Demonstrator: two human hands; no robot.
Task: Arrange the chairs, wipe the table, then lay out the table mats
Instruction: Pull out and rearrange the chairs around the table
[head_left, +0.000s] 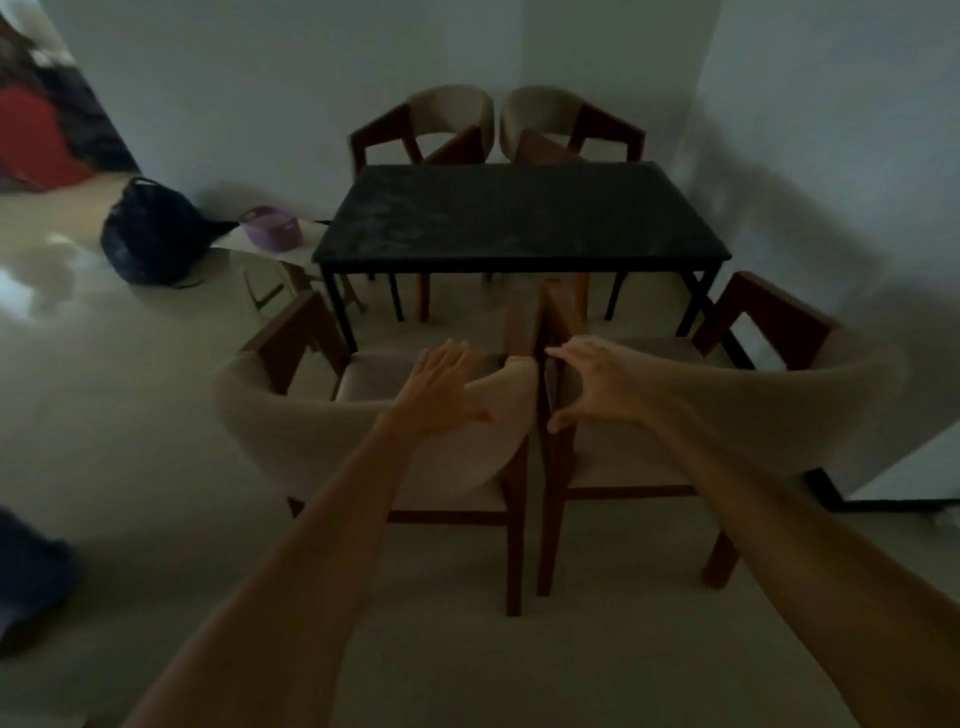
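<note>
Hands meet at the inner corners of two near chairs: the left hand (441, 384) lies with straight, spread fingers on the curved beige padded backrest of the near left wooden armchair (332, 436), an open grip that presses rather than clasps. The right hand (597, 387) spans the backrest corner of the near right beige-backed wooden armchair (727, 415), fingers stretched forward and thumb dropped low (a wide, open grip, though whether it truly touches the padding is hard to tell in the dim, blurred light). Both chairs stand side by side, just apart from the long black rectangular worktop (519, 213). Two more beige armchairs (452, 122) sit behind it, their seats hidden. A dark bag (150, 239) and purple basket (272, 226) rest on the floor at left.
</note>
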